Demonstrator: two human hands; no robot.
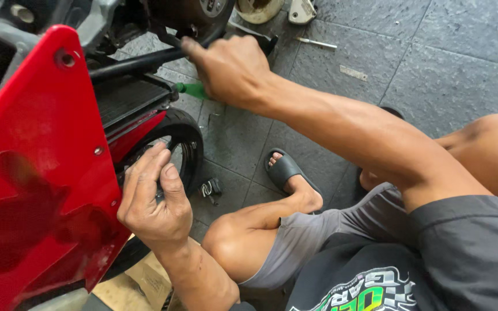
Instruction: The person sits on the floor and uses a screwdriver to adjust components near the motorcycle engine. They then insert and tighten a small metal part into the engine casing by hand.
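We take the glossy red fairing panel (36, 173) as our landmark: a smooth, hard plastic sheet with a rounded upper corner, a bolt hole near the top and a small screw at its right edge. Just right of that edge our left hand (154, 201) is curled, thumb pressed toward the bent fingers as if pinching something small; what it pinches we cannot tell. Behind it, touching the panel's right side, sits the black rubber tyre (188, 138), matte and rounded. Above and to the right of the panel our right hand (229, 66) is closed around a slim dark metal rod (134, 62) that runs back toward the panel's top; a green translucent handle (191, 89) pokes out just beneath that fist. Farther right of the panel lies the floor (433, 69) of rough, grey, square stone tiles, with a thin bright metal tool (316, 42) well apart from the panel. Below the panel's lower right corner we see flat brown cardboard (145, 282). A black rubber sandal (283, 170) rests on the tiles to the right of the tyre.
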